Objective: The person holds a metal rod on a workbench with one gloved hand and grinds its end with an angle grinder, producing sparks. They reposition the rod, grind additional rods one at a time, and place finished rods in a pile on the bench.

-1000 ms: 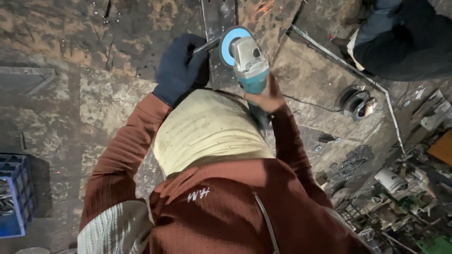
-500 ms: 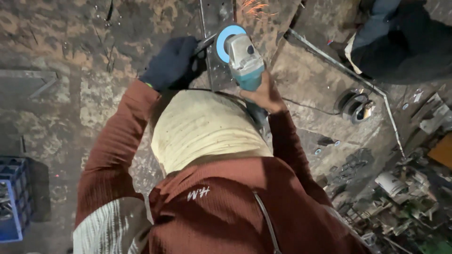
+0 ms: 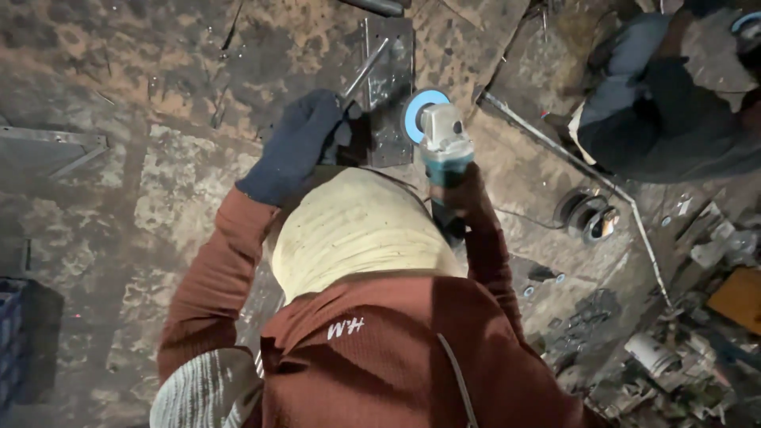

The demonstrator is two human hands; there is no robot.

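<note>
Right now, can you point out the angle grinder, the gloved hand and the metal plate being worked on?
angle grinder (image 3: 444, 143), head view, on its grey gear head behind the blue guard.
left hand (image 3: 297, 147), head view, on the back of the dark glove.
metal plate (image 3: 392, 87), head view, on its bare flat face.

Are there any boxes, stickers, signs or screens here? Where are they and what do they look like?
Small white logo: printed on the back of the red-brown top, below the pale head covering; short and light-coloured.
Blue crate: at the left edge on the floor; boxy, partly cut off.
No signs or screens show.
</note>
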